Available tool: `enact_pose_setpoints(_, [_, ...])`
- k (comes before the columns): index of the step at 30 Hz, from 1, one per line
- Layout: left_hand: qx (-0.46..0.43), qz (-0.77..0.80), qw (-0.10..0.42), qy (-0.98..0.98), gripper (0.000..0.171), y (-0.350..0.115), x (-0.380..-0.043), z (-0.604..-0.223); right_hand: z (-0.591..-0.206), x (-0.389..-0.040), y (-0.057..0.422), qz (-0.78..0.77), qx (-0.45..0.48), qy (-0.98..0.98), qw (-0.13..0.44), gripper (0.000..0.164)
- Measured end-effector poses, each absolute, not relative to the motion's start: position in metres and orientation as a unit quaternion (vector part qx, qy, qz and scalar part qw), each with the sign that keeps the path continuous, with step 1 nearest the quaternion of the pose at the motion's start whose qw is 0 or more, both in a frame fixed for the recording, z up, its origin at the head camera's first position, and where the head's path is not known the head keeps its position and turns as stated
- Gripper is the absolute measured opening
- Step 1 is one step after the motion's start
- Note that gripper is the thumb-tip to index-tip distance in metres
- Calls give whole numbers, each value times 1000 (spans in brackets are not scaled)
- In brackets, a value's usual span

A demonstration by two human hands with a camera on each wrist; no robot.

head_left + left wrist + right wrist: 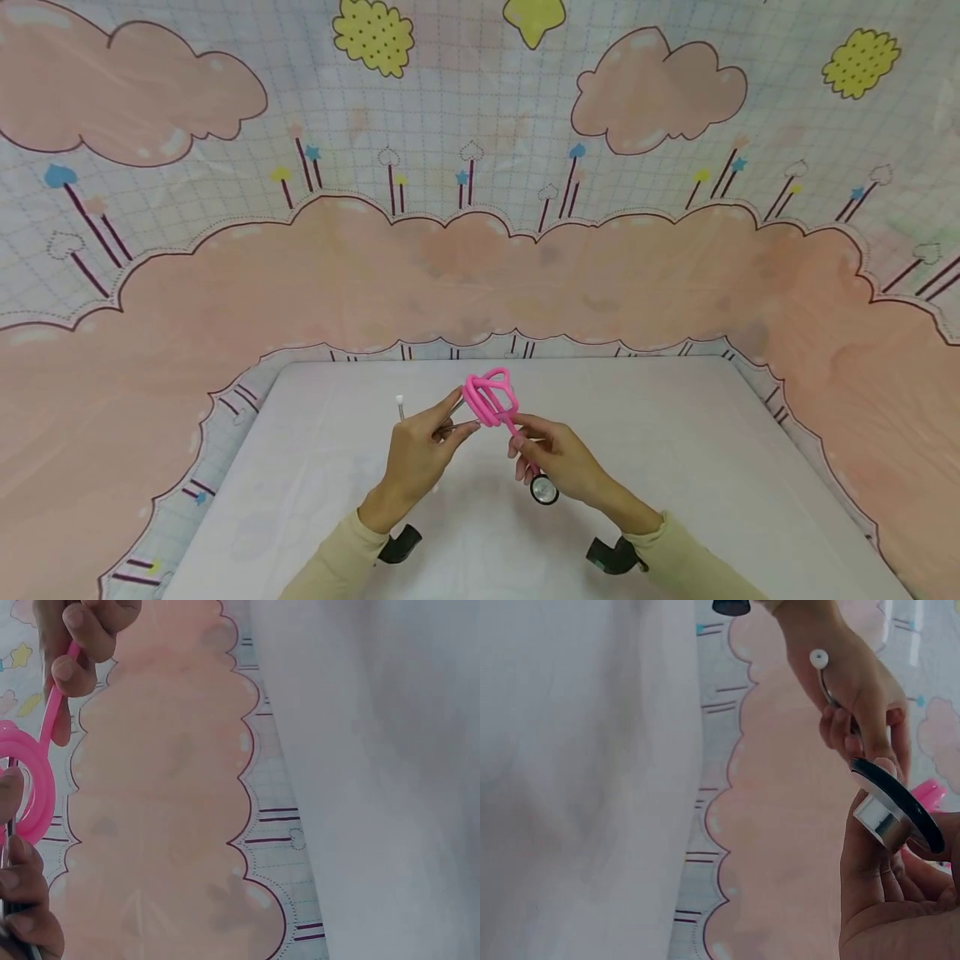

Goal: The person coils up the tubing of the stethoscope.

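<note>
A stethoscope with pink tubing is held up over the white table between both hands, its tube wound in several loops. My left hand grips the metal ear tubes beside the loops; one white eartip pokes out past the back of that hand. With thumb and fingers my right hand pinches the pink tube near its end. The round chest piece, silver with a black rim, hangs just below the right fingers. In the right wrist view the chest piece covers part of the right hand's fingers.
The white tabletop spreads under both hands. Black wrist bands show at the sleeves. Behind the table hangs a cloth printed with clouds and stars.
</note>
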State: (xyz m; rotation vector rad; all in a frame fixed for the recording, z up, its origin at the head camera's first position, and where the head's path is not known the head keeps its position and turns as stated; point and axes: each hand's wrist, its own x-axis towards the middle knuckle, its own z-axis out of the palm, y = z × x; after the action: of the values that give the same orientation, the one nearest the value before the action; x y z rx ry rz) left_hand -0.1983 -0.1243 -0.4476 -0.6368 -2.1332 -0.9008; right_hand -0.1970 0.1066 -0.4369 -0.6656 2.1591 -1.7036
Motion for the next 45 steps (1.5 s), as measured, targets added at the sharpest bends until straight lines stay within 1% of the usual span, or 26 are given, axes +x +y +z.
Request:
enact_pose_setpoints(3, [-241, -349, 360, -831, 53, -125, -200, -451, -438, -195, 106, -591, -219, 759, 164, 44])
enact_pose_setpoints(9, [-234, -326, 361, -842, 54, -125, -199, -452, -435, -188, 104, -576, -232, 769, 151, 43])
enact_pose_setpoints(18, [-227, -287, 387, -847, 56, -126, -200, -455, -439, -184, 103, -555, -239, 787, 122, 43])
enact_pose_setpoints(20, [-220, -285, 385, -850, 55, -127, -202, -456, -440, -183, 102, -554, -244, 788, 111, 40])
enact_pose_setpoints(25, [-212, -281, 377, -857, 54, -129, -202, -460, -439, -178, 99, -543, -255, 794, 100, 18])
enact_pose_setpoints(27, [-215, -275, 376, -858, 55, -128, -201, -461, -434, -175, 98, -541, -258, 793, 103, 15])
enact_pose_setpoints(31, [-226, -258, 380, -859, 56, -126, -198, -462, -418, -169, 97, -553, -279, 777, 112, 19])
enact_pose_setpoints(34, [-233, -249, 383, -858, 57, -125, -198, -465, -412, -168, 99, -562, -293, 765, 115, 19])
enact_pose_setpoints(37, [-237, -248, 384, -857, 60, -125, -198, -467, -416, -172, 101, -567, -305, 757, 113, 19])
enact_pose_setpoints(41, [-240, -253, 381, -856, 60, -123, -198, -467, -431, -179, 104, -579, -322, 742, 107, 23])
enact_pose_setpoints(45, [-240, -260, 377, -856, 59, -121, -197, -466, -438, -182, 104, -586, -324, 737, 86, 22])
